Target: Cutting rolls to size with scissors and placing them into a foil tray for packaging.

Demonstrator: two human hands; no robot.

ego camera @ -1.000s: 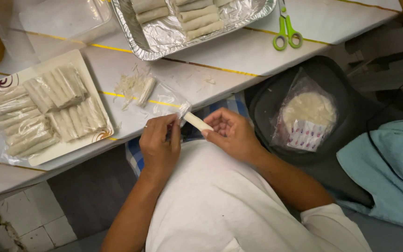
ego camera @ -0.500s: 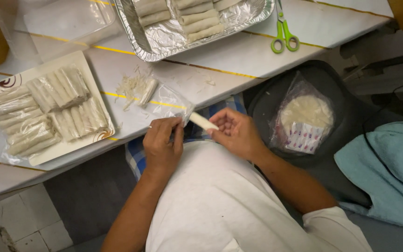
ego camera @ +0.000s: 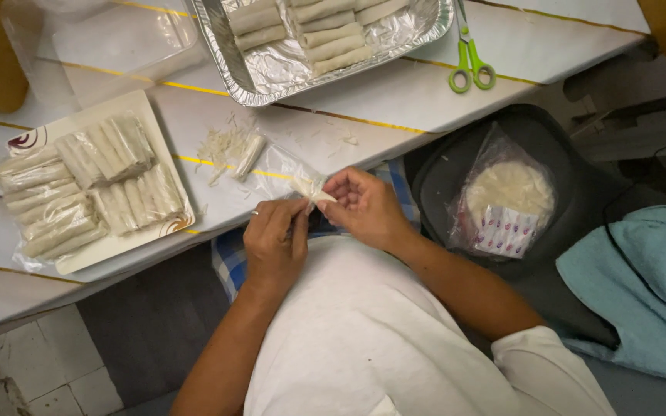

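My left hand (ego camera: 275, 246) and my right hand (ego camera: 365, 206) meet at the near edge of a white table (ego camera: 395, 100). Between their fingertips they pinch a small pale roll (ego camera: 308, 189) of thin wrapper, end-on to the camera. Just beyond the roll lies a clear plastic bag (ego camera: 279, 166) with pale shreds (ego camera: 221, 146) and a small roll at its far end. Both hands rest above my lap, over a white shirt.
A white tray (ego camera: 167, 231) holds wrapped bundles of pale rolls at left. A foil pan (ego camera: 287, 73) with several rolls sits at the back. Green scissors (ego camera: 469, 65) lie right of it. A bag of round wrappers (ego camera: 506, 204) rests on a dark seat; a blue cloth (ego camera: 641, 285) lies far right.
The roll has turned from lying sideways to pointing end-on between my fingertips. My hands have closed in on each other.
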